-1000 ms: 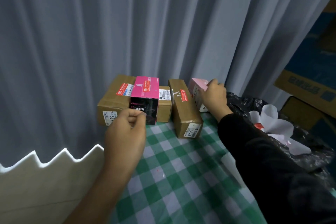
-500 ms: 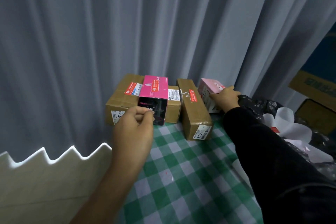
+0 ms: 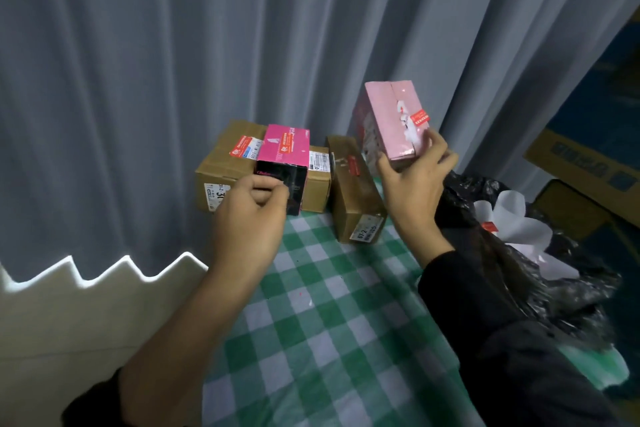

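Pickup step: right hand point(image 3: 412, 184) fingers clamped on pink box point(image 3: 394, 121), above far edge of desk point(image 3: 329, 305). Left hand point(image 3: 249, 218) fingers curled together, empty, at magenta box point(image 3: 285, 149). Next probably needs pink box brought nearer, grip kept firm

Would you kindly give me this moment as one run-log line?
right hand: holds pale pink box above checked table | left hand: fingers curled before magenta box

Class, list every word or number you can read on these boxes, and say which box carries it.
"67-2": label on the narrow brown box.
"31-2", probably: label on the wide brown box.
Stickers on the pink box in the right hand, and script on the black-fronted box: too blurred.
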